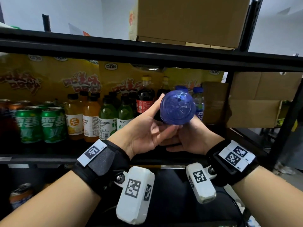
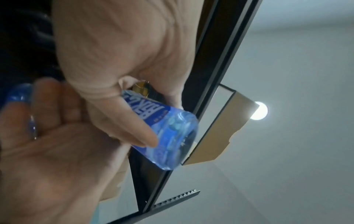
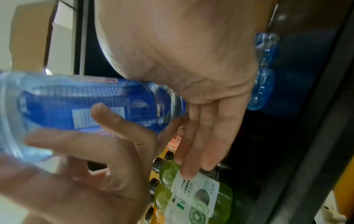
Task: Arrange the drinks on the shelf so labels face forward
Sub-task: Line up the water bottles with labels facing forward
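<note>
A clear blue drink bottle [image 1: 177, 109] is tipped over in front of the shelf, its round base towards me and its cap end pointing at the shelf. My left hand [image 1: 152, 123] grips its body, thumb up the left side and fingers curled beneath. My right hand [image 1: 191, 136] holds it from below on the right, near the neck. In the left wrist view the blue bottle [image 2: 172, 136] shows its white-lettered label under my thumb. In the right wrist view the blue bottle [image 3: 67, 106] shows its barcode side.
On the shelf board [image 1: 49, 158] stand green cans [image 1: 41, 125], orange juice bottles [image 1: 82, 118], green bottles [image 1: 114, 118], cola bottles [image 1: 146, 95] and more blue bottles [image 1: 199, 102]. Yellow snack bags [image 1: 49, 79] fill the back. Cardboard boxes [image 1: 254, 99] sit right and above.
</note>
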